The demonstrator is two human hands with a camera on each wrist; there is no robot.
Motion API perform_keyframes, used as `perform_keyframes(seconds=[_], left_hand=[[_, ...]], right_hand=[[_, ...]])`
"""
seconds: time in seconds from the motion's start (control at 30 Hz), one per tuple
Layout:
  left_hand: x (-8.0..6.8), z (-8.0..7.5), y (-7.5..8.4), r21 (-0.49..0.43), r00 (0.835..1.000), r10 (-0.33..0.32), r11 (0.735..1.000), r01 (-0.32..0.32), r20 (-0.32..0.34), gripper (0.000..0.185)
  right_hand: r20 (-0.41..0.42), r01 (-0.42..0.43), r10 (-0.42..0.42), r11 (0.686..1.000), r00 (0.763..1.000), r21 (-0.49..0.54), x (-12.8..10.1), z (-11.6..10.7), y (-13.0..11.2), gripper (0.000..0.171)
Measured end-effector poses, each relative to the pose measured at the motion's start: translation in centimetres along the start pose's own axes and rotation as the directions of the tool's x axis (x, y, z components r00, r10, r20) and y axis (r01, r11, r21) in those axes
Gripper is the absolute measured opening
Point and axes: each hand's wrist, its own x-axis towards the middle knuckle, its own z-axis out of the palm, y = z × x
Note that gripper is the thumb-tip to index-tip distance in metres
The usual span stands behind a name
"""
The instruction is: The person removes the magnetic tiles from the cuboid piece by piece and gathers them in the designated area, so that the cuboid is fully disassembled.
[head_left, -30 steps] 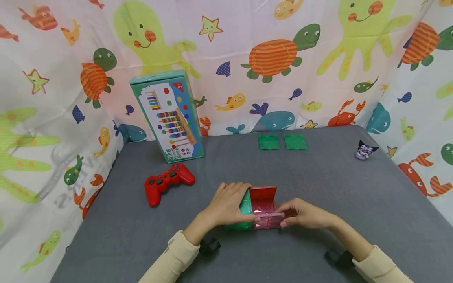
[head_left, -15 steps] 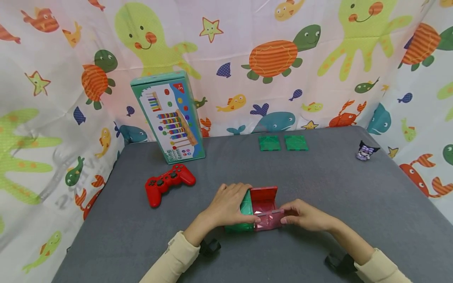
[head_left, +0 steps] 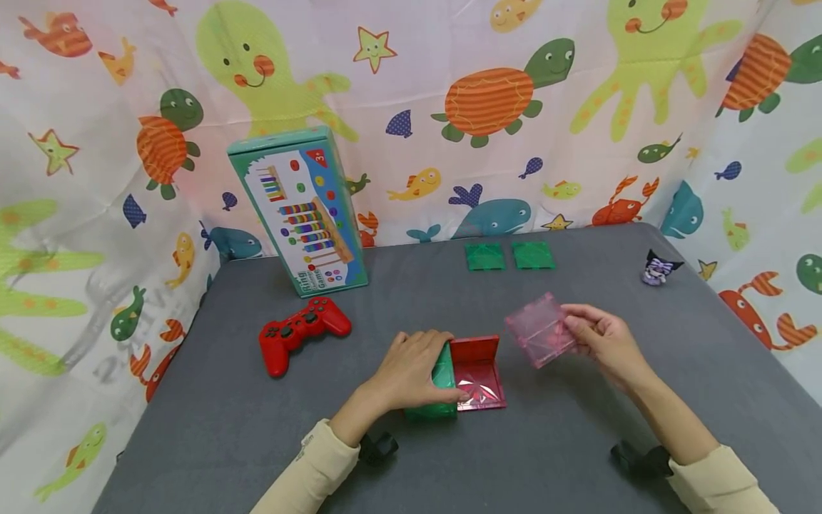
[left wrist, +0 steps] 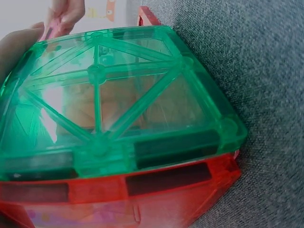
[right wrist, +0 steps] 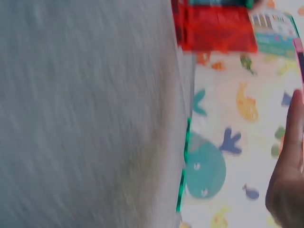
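Near the lower centre of the head view we see the left hand (head_left: 411,371) resting on the upright green tile (head_left: 444,371), fingers curled over its top edge and gripping it. That tile stands joined to the red tiles (head_left: 477,371), one flat on the grey table (head_left: 578,442) and one upright behind it. In the left wrist view the green tile (left wrist: 118,104) fills the frame, with the red tile's edge (left wrist: 123,190) along the bottom.

To the right of centre, the right hand (head_left: 604,343) pinches a pink tile (head_left: 541,330) by its right edge and holds it tilted above the table, well apart from the red tiles.

Towards the upper centre, two green tiles (head_left: 510,255) lie flat side by side. Left of the hands sits a red controller (head_left: 303,330), a toy box (head_left: 297,210) stands behind it, and a small figurine (head_left: 658,268) sits at the right.
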Motion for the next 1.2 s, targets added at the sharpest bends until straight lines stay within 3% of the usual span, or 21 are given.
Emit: perform_keyframes(seconds=[0.13, 0.27, 0.5, 0.6, 0.7, 0.9, 1.03, 1.2], left_hand=[[0.1, 0.1, 0.1, -0.006, 1.0, 0.003, 1.0, -0.002, 0.007, 0.082], [0.2, 0.2, 0.2, -0.01, 1.0, 0.004, 1.0, -0.004, 0.01, 0.082], [0.2, 0.0, 0.2, -0.008, 1.0, -0.005, 1.0, 0.004, -0.006, 0.081], [0.1, -0.1, 0.0, -0.005, 1.0, -0.014, 1.0, 0.014, -0.023, 0.081], [0.0, -0.2, -0.1, -0.012, 0.999, -0.027, 1.0, 0.026, -0.024, 0.08], [-0.2, -0.1, 0.0, -0.019, 1.0, -0.028, 0.999, 0.028, -0.014, 0.079], [-0.2, 0.1, 0.2, -0.027, 1.0, -0.018, 0.999, 0.018, -0.007, 0.079], [-0.1, 0.2, 0.5, -0.03, 1.0, -0.012, 0.999, 0.012, -0.005, 0.08]], right_hand=[[-0.185, -0.084, 0.125, 0.973, 0.975, 0.214, 0.4, -1.7, -0.8, 0.022], [-0.23, -0.118, 0.203, 0.935, 0.952, 0.335, 0.7, -3.6, -0.9, 0.026], [-0.264, -0.105, 0.246, 0.886, 0.933, 0.452, 2.0, -6.3, -0.3, 0.069], [-0.335, -0.077, 0.263, 0.874, 0.905, 0.48, 3.6, -7.0, 0.0, 0.074], [-0.436, -0.043, 0.277, 0.879, 0.856, 0.474, 5.2, -7.4, 0.3, 0.071], [-0.601, 0.031, 0.34, 0.853, 0.723, 0.521, 7.8, -8.2, 1.0, 0.063], [-0.666, 0.053, 0.396, 0.835, 0.632, 0.547, 8.6, -9.4, 1.5, 0.057], [-0.712, 0.04, 0.444, 0.834, 0.544, 0.551, 9.6, -11.0, 2.1, 0.055]])
